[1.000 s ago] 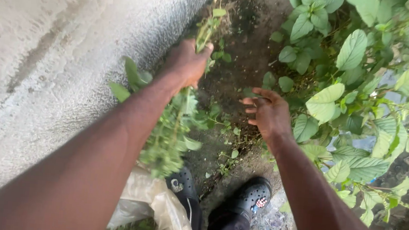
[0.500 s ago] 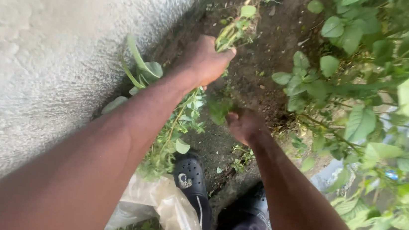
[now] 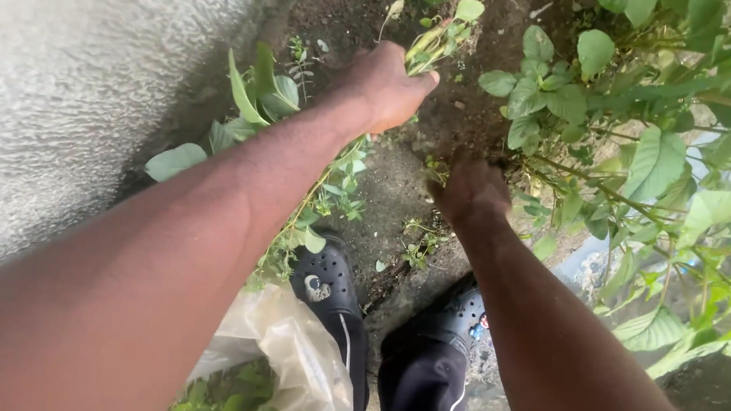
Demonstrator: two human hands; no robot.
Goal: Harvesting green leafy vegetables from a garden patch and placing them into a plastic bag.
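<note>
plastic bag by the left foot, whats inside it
The clear plastic bag holds green leafy plants, visible at its open mouth. How far down they fill it cannot be seen: the left forearm and the frame edge cover the rest.

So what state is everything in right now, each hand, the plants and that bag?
left hand: closed around a bunch of pulled weeds
right hand: down at the soil, fingers hidden
plastic bag: open, greenery inside
leafy bush: rooted, upright
black clogs: on the feet, planted on the ground
</note>
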